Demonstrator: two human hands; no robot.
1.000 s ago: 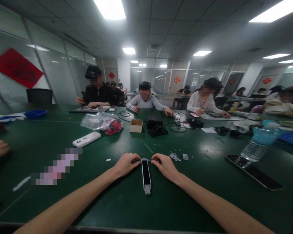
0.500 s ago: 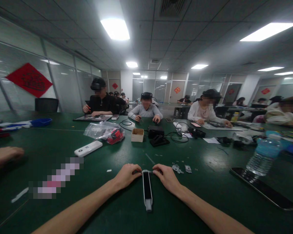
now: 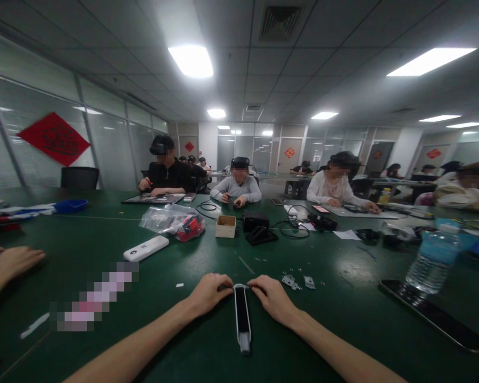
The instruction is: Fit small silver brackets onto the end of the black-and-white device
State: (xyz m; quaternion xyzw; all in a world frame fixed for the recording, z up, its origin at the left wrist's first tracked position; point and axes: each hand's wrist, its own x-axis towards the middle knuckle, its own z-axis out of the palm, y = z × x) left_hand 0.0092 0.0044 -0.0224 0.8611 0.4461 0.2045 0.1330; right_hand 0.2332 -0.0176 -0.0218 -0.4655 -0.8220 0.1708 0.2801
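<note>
You're at a wide green table [image 3: 207, 351], with a bottle [image 3: 431, 266] and a phone [image 3: 435, 315] over to your right. Your left hand [image 3: 207, 292] and right hand [image 3: 274, 299] come in from either side, fingers drawn in and touching, or nearly touching, the far end of a slim black-and-white device [image 3: 243, 314]; you can't tell from here whether they grip it or some small part there. The device lies flat on the table between your forearms, its long axis running from your fingertips back toward you, near end angled slightly right. Neither hand is clearly nearer. Small metal pieces [image 3: 290, 282] sit beyond your right hand, and a white scrap [image 3: 179, 285] lies left of your left hand.
</note>
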